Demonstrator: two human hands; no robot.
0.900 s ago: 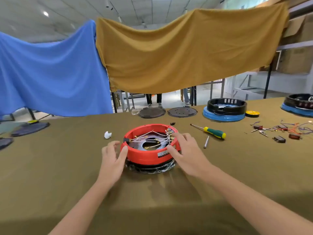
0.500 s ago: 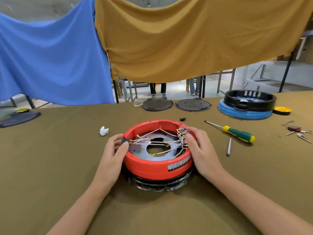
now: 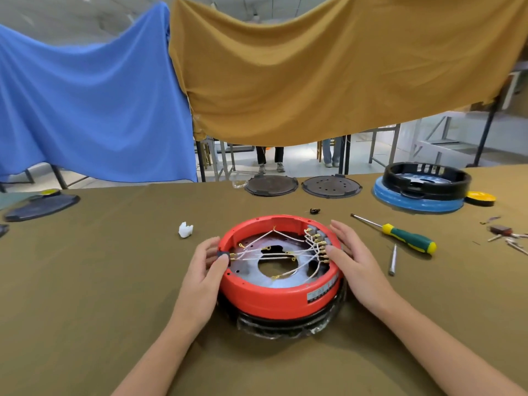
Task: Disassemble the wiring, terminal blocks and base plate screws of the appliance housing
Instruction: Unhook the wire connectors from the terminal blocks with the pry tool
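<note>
The red housing (image 3: 281, 284) sits open side up on the worktop (image 3: 85, 295), right in front of the person, on top of a dark lower ring with what looks like clear film bunched around it. Both hands are on it. The left hand (image 3: 200, 278) lies against the left wall, fingers (image 3: 220, 262) loosely bent, with one fingertip on the small grey block at the rim. The right hand (image 3: 354, 261) cups the right wall, fingers (image 3: 341, 232) spread and fairly straight, thumb close to the terminal blocks (image 3: 318, 242). Neither hand pinches anything that I can see.

I would judge the housing a stiff moulded plastic shell, light enough to turn with two palms, and smooth, so it could slide on the cloth or spin on the film beneath. The outer wall is the safe place to hold it; one hand should steady it there while the other works inside.

The wires (image 3: 274, 248) are thin, pale and limp, stretched across the metal base plate (image 3: 248, 270) to brass lugs. They look easy to kink or tear if tugged mid-span, so each is better taken at its lug, close to the block. The row of terminals is crowded; there fingertips will have little room.

The screwdriver (image 3: 405, 234) lies well to the right, untouched, with a loose bit (image 3: 393, 260) beside it, both within reach for the plate screws.
</note>
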